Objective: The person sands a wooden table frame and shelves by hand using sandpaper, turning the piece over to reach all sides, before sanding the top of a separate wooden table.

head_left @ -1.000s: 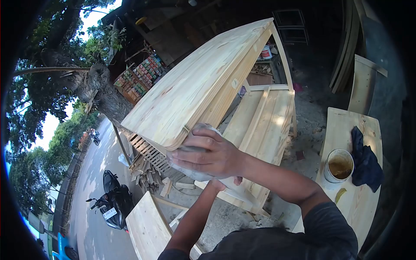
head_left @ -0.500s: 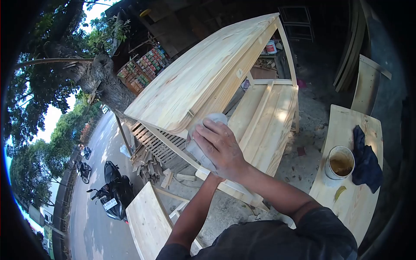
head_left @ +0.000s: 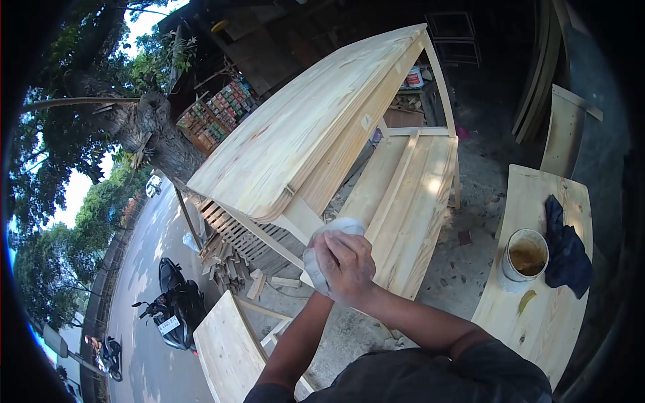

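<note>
My right hand (head_left: 346, 267) is closed around a white cloth (head_left: 334, 232) and presses it against the near leg (head_left: 299, 218) of a pale unfinished wooden table (head_left: 302, 134). The hand sits just below the table's near corner, beside the slatted lower shelf (head_left: 410, 181). My left forearm (head_left: 295, 342) rises from below and ends under the right hand. The left hand itself is hidden behind the right hand and the cloth.
To the right, a plank (head_left: 537, 322) carries a white bucket of brownish liquid (head_left: 526, 258) and a dark rag (head_left: 568, 252). A small wooden bench (head_left: 225, 342) stands at lower left, near wood scraps (head_left: 228, 265). A motorcycle (head_left: 175, 309) is parked on the road.
My right hand has slid the cloth down from the table's near corner onto the leg below it. The left arm followed underneath.
</note>
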Demonstrator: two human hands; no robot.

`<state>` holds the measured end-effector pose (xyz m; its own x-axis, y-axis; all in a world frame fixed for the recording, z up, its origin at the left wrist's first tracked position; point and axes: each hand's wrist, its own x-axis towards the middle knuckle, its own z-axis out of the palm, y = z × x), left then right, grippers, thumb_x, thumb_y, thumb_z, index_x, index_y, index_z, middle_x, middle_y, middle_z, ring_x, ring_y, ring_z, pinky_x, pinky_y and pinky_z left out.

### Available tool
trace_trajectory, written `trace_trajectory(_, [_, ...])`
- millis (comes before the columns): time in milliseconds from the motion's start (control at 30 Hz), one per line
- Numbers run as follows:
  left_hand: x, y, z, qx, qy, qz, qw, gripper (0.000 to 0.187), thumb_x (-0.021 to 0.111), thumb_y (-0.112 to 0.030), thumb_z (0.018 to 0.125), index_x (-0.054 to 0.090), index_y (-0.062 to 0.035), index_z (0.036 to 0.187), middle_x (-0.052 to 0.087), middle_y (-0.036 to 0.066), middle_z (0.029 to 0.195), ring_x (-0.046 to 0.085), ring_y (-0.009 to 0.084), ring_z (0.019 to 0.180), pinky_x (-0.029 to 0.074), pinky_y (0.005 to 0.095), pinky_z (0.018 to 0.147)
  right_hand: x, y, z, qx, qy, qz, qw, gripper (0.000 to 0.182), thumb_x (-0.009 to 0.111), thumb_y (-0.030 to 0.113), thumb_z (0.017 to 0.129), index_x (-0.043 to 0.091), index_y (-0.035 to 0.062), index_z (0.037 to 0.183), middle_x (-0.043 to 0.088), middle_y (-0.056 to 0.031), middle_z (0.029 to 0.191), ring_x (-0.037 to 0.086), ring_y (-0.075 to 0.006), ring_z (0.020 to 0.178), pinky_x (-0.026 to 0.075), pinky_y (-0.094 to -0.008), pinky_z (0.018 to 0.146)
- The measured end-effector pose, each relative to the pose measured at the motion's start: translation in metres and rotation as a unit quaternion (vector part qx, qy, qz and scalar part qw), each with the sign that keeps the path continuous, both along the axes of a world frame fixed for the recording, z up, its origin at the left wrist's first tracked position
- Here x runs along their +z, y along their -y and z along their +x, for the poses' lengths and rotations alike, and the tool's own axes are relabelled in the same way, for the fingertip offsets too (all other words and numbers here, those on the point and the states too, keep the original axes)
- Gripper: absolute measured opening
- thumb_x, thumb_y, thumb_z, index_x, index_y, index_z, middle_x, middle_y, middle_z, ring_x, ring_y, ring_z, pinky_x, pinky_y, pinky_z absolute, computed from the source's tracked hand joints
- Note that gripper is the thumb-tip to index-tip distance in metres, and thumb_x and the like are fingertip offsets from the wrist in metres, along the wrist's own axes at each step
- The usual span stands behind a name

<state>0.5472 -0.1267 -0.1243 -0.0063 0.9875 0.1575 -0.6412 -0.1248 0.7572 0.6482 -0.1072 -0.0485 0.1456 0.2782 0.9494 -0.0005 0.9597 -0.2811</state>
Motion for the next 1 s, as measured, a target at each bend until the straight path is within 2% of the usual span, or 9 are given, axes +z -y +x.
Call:
trace_trajectory(100, [-0.034, -0.013, -0.023, -0.104, -0.033, 0.018, 0.994, 0.033, 0.05, -0.039, 0.108, 0.056, -0.0066, 0.111, 0.064, 0.012, 0.108, 0.063, 0.0238, 0.091, 0.052, 0.0369, 0.073, 0.078, -0.011, 0.037, 0.028, 0.057, 0.025, 0.998, 0.049, 0.062, 0.012, 0.095, 0.06, 0.0076, 0.144, 0.054, -0.0038, 0.144, 0.05, -0.0256, 0.131, 0.041, -0.0454, 0.105])
trace_trajectory(233, [-0.043, -0.013, -0.015, 0.076, 0.16, -0.019, 0.984, 0.064, 0.039, -0.047, 0.107, 0.073, 0.0027, 0.084, 0.069, 0.021, 0.082, 0.061, 0.0326, 0.075, 0.048, 0.043, 0.071, 0.045, -0.01, 0.051, 0.02, 0.094, 0.033, 0.995, 0.049, 0.061, 0.012, 0.094, 0.061, 0.009, 0.142, 0.053, -0.0037, 0.145, 0.05, -0.025, 0.131, 0.042, -0.0474, 0.105])
trace_trajectory(300, [-0.076, -0.013, -0.042, 0.098, 0.086, -0.037, 0.991, 0.063, 0.04, -0.046, 0.106, 0.073, 0.0023, 0.084, 0.068, 0.02, 0.082, 0.061, 0.0326, 0.075, 0.048, 0.0428, 0.071, 0.02, -0.004, 0.049, 0.025, 0.096, 0.024, 0.995, 0.05, 0.061, 0.013, 0.093, 0.061, 0.0095, 0.142, 0.053, -0.004, 0.145, 0.05, -0.0257, 0.131, 0.043, -0.0479, 0.105])
trace_trajectory(433, [-0.128, -0.019, -0.075, 0.116, -0.035, -0.075, 0.99, 0.058, 0.043, -0.046, 0.106, 0.071, 0.0014, 0.086, 0.068, 0.019, 0.084, 0.061, 0.0314, 0.077, 0.048, 0.0414, 0.072, 0.089, -0.012, 0.05, 0.032, 0.092, 0.045, 0.994, 0.052, 0.061, 0.013, 0.09, 0.06, 0.0104, 0.142, 0.053, -0.0045, 0.145, 0.051, -0.0272, 0.131, 0.044, -0.0489, 0.105])
trace_trajectory(667, [-0.016, 0.003, -0.013, 0.017, -0.003, -0.04, 0.999, 0.048, 0.053, -0.047, 0.102, 0.068, -0.0014, 0.096, 0.069, 0.013, 0.095, 0.063, 0.0225, 0.089, 0.05, 0.0336, 0.078, -0.018, 0.001, 0.028, 0.03, 0.083, -0.001, 0.996, 0.054, 0.06, 0.011, 0.089, 0.058, 0.0092, 0.143, 0.052, -0.007, 0.148, 0.048, -0.03, 0.138, 0.042, -0.0515, 0.112])
trace_trajectory(800, [0.005, -0.009, -0.004, -0.137, -0.172, -0.04, 0.975, 0.046, 0.059, -0.048, 0.1, 0.066, -0.003, 0.102, 0.069, 0.009, 0.101, 0.064, 0.0173, 0.096, 0.051, 0.0291, 0.081, 0.08, -0.012, 0.04, 0.061, 0.062, 0.007, 0.996, 0.056, 0.061, 0.01, 0.09, 0.055, 0.008, 0.146, 0.05, -0.0083, 0.15, 0.047, -0.0296, 0.14, 0.041, -0.0523, 0.114])
trace_trajectory(900, [0.02, 0.002, 0.017, -0.003, -0.322, -0.091, 0.942, 0.043, 0.06, -0.046, 0.101, 0.066, -0.0037, 0.105, 0.069, 0.008, 0.102, 0.064, 0.0163, 0.098, 0.052, 0.0292, 0.084, 0.039, -0.002, 0.023, 0.057, 0.07, -0.029, 0.995, 0.059, 0.06, 0.009, 0.091, 0.05, 0.0068, 0.149, 0.048, -0.0101, 0.151, 0.045, -0.0303, 0.143, 0.038, -0.0547, 0.117])
trace_trajectory(967, [-0.009, 0.006, 0.019, 0.069, -0.233, -0.034, 0.969, 0.034, 0.055, -0.035, 0.106, 0.064, -0.0064, 0.121, 0.066, 0.007, 0.111, 0.062, 0.0165, 0.105, 0.051, 0.0319, 0.094, -0.051, 0.012, -0.016, 0.061, 0.043, -0.105, 0.992, 0.063, 0.061, 0.008, 0.09, 0.047, 0.0061, 0.152, 0.046, -0.0106, 0.152, 0.042, -0.0309, 0.145, 0.037, -0.0563, 0.117])
trace_trajectory(1000, [0.022, 0.021, 0.051, 0.039, -0.028, -0.022, 0.999, 0.033, 0.053, -0.033, 0.107, 0.062, -0.0076, 0.127, 0.065, 0.007, 0.116, 0.061, 0.0166, 0.108, 0.05, 0.0327, 0.098, -0.046, 0.011, -0.009, -0.004, 0.046, -0.09, 0.995, 0.067, 0.062, 0.007, 0.088, 0.045, 0.0061, 0.153, 0.046, -0.0107, 0.153, 0.042, -0.0314, 0.145, 0.036, -0.0572, 0.117])
